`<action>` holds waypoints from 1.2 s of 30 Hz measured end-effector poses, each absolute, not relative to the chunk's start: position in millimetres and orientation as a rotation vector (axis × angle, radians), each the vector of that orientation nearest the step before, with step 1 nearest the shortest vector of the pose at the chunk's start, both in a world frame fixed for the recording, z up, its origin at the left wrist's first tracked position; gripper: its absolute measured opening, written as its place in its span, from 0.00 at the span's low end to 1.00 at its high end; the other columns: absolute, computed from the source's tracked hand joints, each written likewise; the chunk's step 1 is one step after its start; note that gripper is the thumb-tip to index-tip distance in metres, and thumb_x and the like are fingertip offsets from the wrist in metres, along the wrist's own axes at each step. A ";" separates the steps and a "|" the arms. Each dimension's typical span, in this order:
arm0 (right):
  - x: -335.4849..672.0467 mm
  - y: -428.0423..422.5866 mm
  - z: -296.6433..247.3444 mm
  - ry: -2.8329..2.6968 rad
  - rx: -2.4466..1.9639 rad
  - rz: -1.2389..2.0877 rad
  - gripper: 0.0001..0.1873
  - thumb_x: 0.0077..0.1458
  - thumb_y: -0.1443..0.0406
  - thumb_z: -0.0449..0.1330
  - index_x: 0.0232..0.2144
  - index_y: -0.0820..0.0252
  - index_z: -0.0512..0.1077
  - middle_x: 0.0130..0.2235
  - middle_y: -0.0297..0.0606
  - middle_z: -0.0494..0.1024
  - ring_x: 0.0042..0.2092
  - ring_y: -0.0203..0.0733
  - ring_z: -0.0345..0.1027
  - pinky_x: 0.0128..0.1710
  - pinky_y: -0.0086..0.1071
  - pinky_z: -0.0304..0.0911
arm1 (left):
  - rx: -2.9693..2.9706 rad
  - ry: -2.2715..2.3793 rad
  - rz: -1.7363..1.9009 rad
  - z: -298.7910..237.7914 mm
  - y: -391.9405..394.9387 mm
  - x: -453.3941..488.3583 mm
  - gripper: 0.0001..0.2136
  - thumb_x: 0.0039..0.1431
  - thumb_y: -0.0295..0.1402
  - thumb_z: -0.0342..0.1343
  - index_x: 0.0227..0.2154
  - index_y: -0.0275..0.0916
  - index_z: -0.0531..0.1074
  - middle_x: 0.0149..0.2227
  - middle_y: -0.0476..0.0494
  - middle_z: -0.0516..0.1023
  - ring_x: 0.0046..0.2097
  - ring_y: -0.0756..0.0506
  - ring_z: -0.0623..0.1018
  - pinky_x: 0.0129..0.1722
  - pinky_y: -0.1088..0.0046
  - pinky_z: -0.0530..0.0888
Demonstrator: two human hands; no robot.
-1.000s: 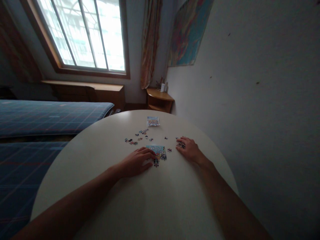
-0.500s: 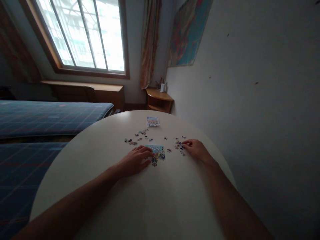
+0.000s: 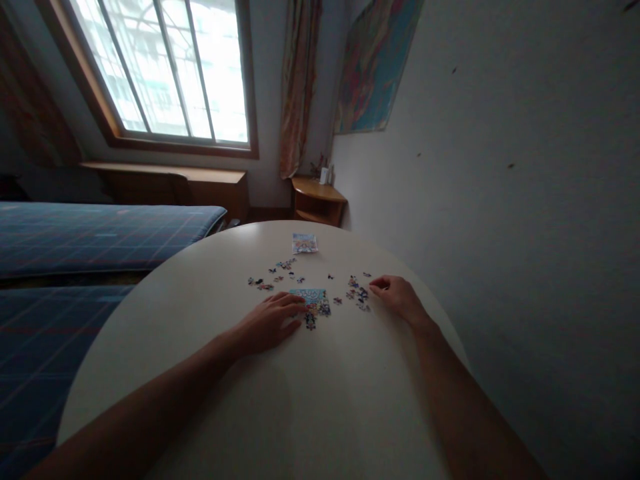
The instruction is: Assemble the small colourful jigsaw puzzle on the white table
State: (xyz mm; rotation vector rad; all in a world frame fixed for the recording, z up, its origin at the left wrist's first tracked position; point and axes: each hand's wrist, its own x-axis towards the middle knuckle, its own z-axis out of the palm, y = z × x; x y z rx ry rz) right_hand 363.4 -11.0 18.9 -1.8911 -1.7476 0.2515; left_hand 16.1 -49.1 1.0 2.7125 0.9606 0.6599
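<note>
A partly joined jigsaw lies near the middle of a round white table. My left hand rests flat beside it, fingers stretched out and touching its left edge. My right hand lies to the right, fingers curled in a pinch at the edge of a cluster of loose pieces; whether a piece is between the fingertips is too small to see. More loose pieces are scattered further back on the left. A small picture card lies near the table's far edge.
A white wall runs close along the table's right side. Two beds with blue plaid covers stand to the left. A wooden corner shelf and a window are behind the table.
My right hand has drawn back to the right off the loose pieces, uncovering them, and its fingers have curled into a pinch. My left hand has stayed at the jigsaw.
</note>
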 end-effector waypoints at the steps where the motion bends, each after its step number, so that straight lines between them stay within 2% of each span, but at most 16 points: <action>1: 364.2 -11.0 18.9 -1.754 -1.887 0.251 0.08 0.51 0.62 0.63 0.32 0.57 0.81 0.35 0.42 0.84 0.36 0.45 0.77 0.36 0.34 0.66 | 2.715 0.968 0.671 0.8 -48.8 16.0 0.16 0.66 0.32 0.51 0.56 0.48 0.70 0.58 0.44 0.72 0.58 0.42 0.71 0.59 0.57 0.68; 4: 363.7 -11.8 19.7 -1.769 -1.898 0.274 0.08 0.50 0.60 0.65 0.29 0.58 0.81 0.33 0.43 0.84 0.36 0.46 0.77 0.35 0.33 0.65 | 2.721 1.020 0.708 -1.1 -45.9 15.0 0.14 0.65 0.33 0.52 0.52 0.46 0.72 0.55 0.43 0.74 0.56 0.41 0.72 0.58 0.57 0.69; 8: 359.1 -13.8 21.0 -1.806 -1.897 0.354 0.10 0.49 0.58 0.65 0.31 0.58 0.81 0.33 0.41 0.84 0.36 0.45 0.77 0.35 0.33 0.64 | 2.715 1.103 0.745 -3.3 -42.1 13.6 0.11 0.65 0.32 0.52 0.47 0.43 0.74 0.52 0.43 0.77 0.54 0.42 0.74 0.56 0.57 0.70; 36: 352.0 -14.6 16.7 -1.828 -1.865 0.303 0.09 0.51 0.60 0.64 0.33 0.56 0.81 0.33 0.38 0.83 0.35 0.43 0.76 0.33 0.31 0.62 | 2.679 1.119 0.741 -4.6 -40.9 13.4 0.09 0.65 0.33 0.52 0.45 0.43 0.74 0.50 0.43 0.76 0.52 0.42 0.75 0.56 0.60 0.70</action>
